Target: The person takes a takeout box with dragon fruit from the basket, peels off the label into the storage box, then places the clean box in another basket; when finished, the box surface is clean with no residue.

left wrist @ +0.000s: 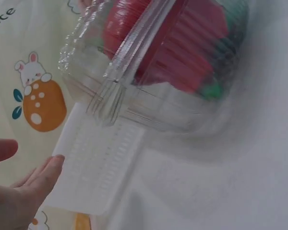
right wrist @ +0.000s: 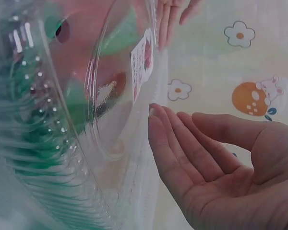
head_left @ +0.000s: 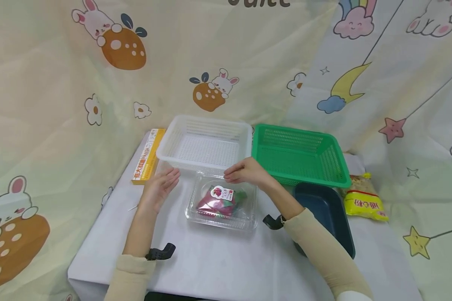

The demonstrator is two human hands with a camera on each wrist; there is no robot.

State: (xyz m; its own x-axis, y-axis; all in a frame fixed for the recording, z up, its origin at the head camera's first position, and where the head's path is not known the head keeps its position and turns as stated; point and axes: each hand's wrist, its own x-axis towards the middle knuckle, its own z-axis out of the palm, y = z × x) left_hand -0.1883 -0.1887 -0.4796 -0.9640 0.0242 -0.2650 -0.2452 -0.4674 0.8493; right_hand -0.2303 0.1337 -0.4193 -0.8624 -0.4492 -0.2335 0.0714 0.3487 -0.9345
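Observation:
A clear plastic clamshell box with a closed lid lies on the white-covered table in the head view. Red and green contents, likely fruit, show through it under a white label with a red picture. To the left of the box, apart from it, my left hand is held with fingers extended and nothing in it. My right hand hovers at the box's far right edge. In the right wrist view its gently bent fingers are near the lid and pinch nothing; contact is unclear.
A white basket stands behind the box, with a green basket to its right. A dark blue tray lies below the right forearm. A yellow box stands left, a yellow food bag right.

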